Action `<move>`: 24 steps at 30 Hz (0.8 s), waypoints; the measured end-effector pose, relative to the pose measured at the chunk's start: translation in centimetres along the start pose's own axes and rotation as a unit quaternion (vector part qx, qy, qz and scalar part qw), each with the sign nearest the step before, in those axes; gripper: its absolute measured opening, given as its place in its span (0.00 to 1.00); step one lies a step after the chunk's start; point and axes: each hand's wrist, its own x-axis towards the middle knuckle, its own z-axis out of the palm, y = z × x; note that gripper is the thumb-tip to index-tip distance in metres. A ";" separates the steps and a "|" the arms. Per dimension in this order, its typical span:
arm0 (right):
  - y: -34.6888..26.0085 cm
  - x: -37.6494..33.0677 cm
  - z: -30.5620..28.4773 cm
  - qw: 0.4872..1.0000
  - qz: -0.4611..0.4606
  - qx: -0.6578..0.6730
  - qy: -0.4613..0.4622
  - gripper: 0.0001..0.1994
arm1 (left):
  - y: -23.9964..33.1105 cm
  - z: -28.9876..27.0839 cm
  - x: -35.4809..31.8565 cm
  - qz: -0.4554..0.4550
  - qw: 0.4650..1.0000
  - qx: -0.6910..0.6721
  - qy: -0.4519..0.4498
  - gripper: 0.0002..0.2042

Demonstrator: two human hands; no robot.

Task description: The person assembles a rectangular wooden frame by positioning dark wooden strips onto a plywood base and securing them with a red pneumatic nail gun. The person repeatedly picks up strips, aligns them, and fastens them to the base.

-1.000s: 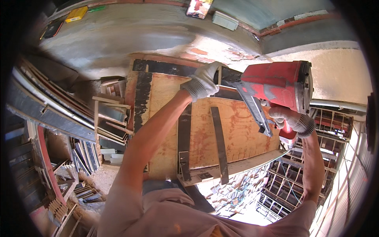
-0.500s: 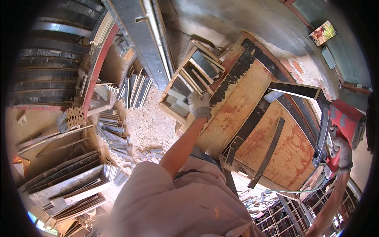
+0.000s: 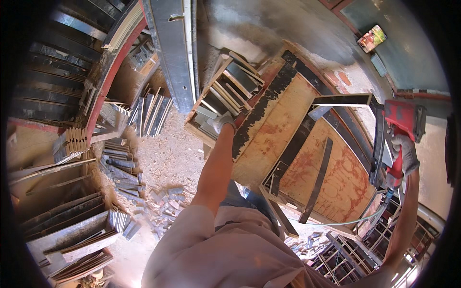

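two gloved hands were at work over a stained plywood table [image 3: 288, 139]. the left hand [image 3: 224, 122], in a pale work glove, lay at the near corner of the table with its grip curled down over the dark charred edge strip [image 3: 261, 108]; whether the fingers pinched the strip or only pressed on it could not be told. just beyond that grip, touching the table's end, stood a wooden crate [image 3: 225, 91] packed with flat cut pieces set on edge. the right hand [image 3: 403, 156], also gloved, had its grip wrapped tight around the handle of a red power tool [image 3: 402, 120], which sat at the far right rim of the table, well apart from the left grip. a pale cord [image 3: 365, 218] ran from below the right grip along the table's lower edge. between the two grips, dark metal bars [image 3: 307, 144] lay flat across the plywood, one long bar [image 3: 318, 180] slanting nearer the right grip. below and to the left of the left grip, the dusty floor [image 3: 168, 158] carried scattered offcuts and small stacks of grey strips [image 3: 117, 161]. far out to the left of it leaned rows of long dark panels [image 3: 53, 96].
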 end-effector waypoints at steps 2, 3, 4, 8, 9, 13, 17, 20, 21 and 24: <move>1.4 0.4 -0.5 1.000 -0.007 0.012 -0.009 0.04 | -1.1 -0.6 -2.9 0.011 0.994 -0.102 0.040 0.19; 2.0 0.7 -0.5 1.000 -0.016 0.018 -0.018 0.05 | -1.3 -1.4 -4.7 0.021 0.986 -0.154 0.059 0.16; 2.6 0.7 -0.8 0.999 -0.022 0.025 -0.026 0.05 | -3.0 -1.3 -5.2 0.113 0.957 -0.254 0.087 0.13; 6.4 2.1 -2.3 0.992 -0.073 0.071 -0.080 0.05 | -7.6 0.3 -12.2 0.345 0.907 -0.159 -0.182 0.07; 8.3 2.2 -3.3 0.988 -0.082 0.096 -0.083 0.05 | -7.4 1.9 -17.0 0.321 0.902 -0.158 -0.243 0.07; 14.1 4.0 -4.6 0.954 -0.146 0.227 -0.128 0.06 | -5.2 7.5 -32.5 0.287 0.878 -0.054 -0.380 0.11; 23.9 4.0 -4.3 0.918 -0.160 0.364 -0.016 0.07 | -4.1 15.1 -38.9 0.286 0.873 0.018 -0.395 0.17; 29.4 5.4 -4.1 0.874 -0.166 0.450 -0.078 0.06 | -2.6 20.3 -41.3 0.329 0.873 0.025 -0.359 0.17; 30.4 6.0 -4.0 0.844 -0.167 0.497 -0.112 0.08 | -2.0 21.4 -42.0 0.347 0.873 0.021 -0.342 0.17; 33.5 10.0 -3.1 0.787 -0.213 0.537 -0.217 0.14 | -1.4 23.7 -42.5 0.404 0.848 -0.036 -0.340 0.16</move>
